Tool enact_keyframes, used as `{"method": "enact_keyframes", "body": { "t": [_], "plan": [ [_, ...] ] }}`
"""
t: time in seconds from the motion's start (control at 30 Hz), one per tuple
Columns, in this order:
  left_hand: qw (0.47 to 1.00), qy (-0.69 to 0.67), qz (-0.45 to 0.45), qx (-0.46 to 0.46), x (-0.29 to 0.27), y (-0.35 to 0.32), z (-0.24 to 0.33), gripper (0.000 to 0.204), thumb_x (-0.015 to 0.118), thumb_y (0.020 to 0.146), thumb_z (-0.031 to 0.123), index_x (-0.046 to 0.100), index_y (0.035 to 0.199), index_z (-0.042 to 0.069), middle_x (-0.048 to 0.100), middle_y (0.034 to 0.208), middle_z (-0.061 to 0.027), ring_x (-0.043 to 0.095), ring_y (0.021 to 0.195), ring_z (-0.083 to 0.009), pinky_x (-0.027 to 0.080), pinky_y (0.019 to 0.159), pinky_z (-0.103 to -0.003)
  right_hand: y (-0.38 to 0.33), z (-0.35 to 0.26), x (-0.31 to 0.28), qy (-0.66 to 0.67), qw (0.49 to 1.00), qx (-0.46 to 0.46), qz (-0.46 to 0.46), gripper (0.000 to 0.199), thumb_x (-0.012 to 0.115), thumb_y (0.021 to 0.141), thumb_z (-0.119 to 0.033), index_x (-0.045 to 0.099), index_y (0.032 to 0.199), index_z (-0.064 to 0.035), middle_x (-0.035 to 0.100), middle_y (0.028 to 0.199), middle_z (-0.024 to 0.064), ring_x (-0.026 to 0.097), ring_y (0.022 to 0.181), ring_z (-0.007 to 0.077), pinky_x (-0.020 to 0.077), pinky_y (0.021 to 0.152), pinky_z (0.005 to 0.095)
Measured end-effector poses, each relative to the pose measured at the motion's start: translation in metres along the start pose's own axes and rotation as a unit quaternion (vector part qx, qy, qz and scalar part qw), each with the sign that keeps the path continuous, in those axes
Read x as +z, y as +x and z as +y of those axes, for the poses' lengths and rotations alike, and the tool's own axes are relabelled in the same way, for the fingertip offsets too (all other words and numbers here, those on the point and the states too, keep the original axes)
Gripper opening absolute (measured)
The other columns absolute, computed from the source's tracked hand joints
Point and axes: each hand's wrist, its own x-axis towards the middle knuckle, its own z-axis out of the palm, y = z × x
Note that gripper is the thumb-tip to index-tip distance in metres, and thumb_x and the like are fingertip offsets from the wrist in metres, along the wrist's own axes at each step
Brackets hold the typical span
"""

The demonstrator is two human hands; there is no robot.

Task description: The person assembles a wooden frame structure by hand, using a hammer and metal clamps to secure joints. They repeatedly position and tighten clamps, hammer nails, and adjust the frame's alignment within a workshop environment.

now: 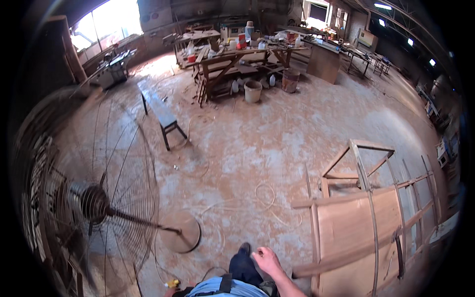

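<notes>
My right hand (266, 259) is in front of my body, over my dark trousers (241, 266) and one shoe. Its fingers are curled in, and whatever they may hold is too small to make out. Only a sliver of my left hand (170, 291) shows at the lower edge, its fingers hidden. Just above it is a small yellow object (172, 283) whose kind I cannot tell; whether the hand touches it is unclear. Closest to my right arm is a wooden frame with panels (341, 230), crossed by long thin bars.
A large caged pedestal fan (94, 203) with a round base (184, 232) fills the left. Cable (264, 195) loops over the dusty floor. Ahead stand a narrow bench (161, 110), a cluttered worktable (222, 64) and buckets (253, 92). An open wooden frame (363, 163) stands at right.
</notes>
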Motion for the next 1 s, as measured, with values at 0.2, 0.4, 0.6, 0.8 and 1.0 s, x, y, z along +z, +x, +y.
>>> {"method": "enact_keyframes", "body": {
  "t": [0.2, 0.4, 0.6, 0.8, 1.0],
  "plan": [
    [0.988, -0.035, -0.103, -0.108, -0.050, 0.118, 0.084, 0.050, 0.060, 0.089, 0.032, 0.054, 0.126, -0.002, 0.070, 0.096, -0.0128, 0.068, 0.086, -0.0229, 0.054, 0.076, -0.035, 0.094, -0.016, -0.060, 0.014, 0.998, 0.019, 0.051, 0.041, 0.068, 0.083, -0.032, 0.064, 0.107, 0.0005, 0.067, 0.101, 0.0183, 0.064, 0.097, 0.0306, 0.0507, 0.086, 0.0378],
    [0.992, 0.026, -0.105, -0.065, -0.102, 0.250, 0.317, 0.056, 0.057, 0.086, 0.036, 0.056, 0.127, -0.002, 0.071, 0.089, -0.0141, 0.070, 0.083, -0.0239, 0.054, 0.077, -0.034, 0.165, -0.016, -0.100, 0.047, 0.986, 0.027, 0.158, 0.035, 0.065, 0.086, -0.032, 0.064, 0.100, 0.0011, 0.069, 0.087, 0.0166, 0.068, 0.082, 0.0304, 0.0543, 0.073, 0.0416],
    [0.983, 0.099, -0.156, -0.010, -0.122, 0.390, 0.419, 0.057, 0.054, 0.086, 0.041, 0.057, 0.126, 0.001, 0.071, 0.094, -0.0134, 0.069, 0.088, -0.0276, 0.053, 0.081, -0.036, 0.254, -0.025, -0.126, 0.141, 0.957, 0.133, 0.216, 0.033, 0.067, 0.082, -0.022, 0.065, 0.105, 0.0022, 0.069, 0.096, 0.0184, 0.067, 0.089, 0.0261, 0.0519, 0.081, 0.0357],
    [0.966, 0.181, -0.184, -0.016, -0.154, 0.546, 0.459, 0.059, 0.059, 0.083, 0.046, 0.059, 0.126, 0.005, 0.062, 0.120, -0.0205, 0.059, 0.112, -0.0367, 0.047, 0.095, -0.043, 0.330, -0.046, -0.169, 0.068, 0.961, 0.203, 0.176, 0.035, 0.057, 0.092, -0.031, 0.059, 0.108, 0.0007, 0.066, 0.090, 0.0185, 0.061, 0.083, 0.0294, 0.0489, 0.080, 0.0404],
    [0.987, 0.124, -0.092, -0.035, -0.238, 0.637, 0.531, 0.052, 0.058, 0.086, 0.039, 0.059, 0.125, 0.004, 0.063, 0.118, -0.0207, 0.059, 0.111, -0.0371, 0.047, 0.096, -0.042, 0.388, 0.027, -0.165, 0.158, 0.905, 0.395, 0.029, 0.033, 0.052, 0.094, -0.043, 0.064, 0.101, -0.0130, 0.066, 0.086, 0.0129, 0.060, 0.075, 0.0276, 0.0496, 0.075, 0.0420]
  ]
}}
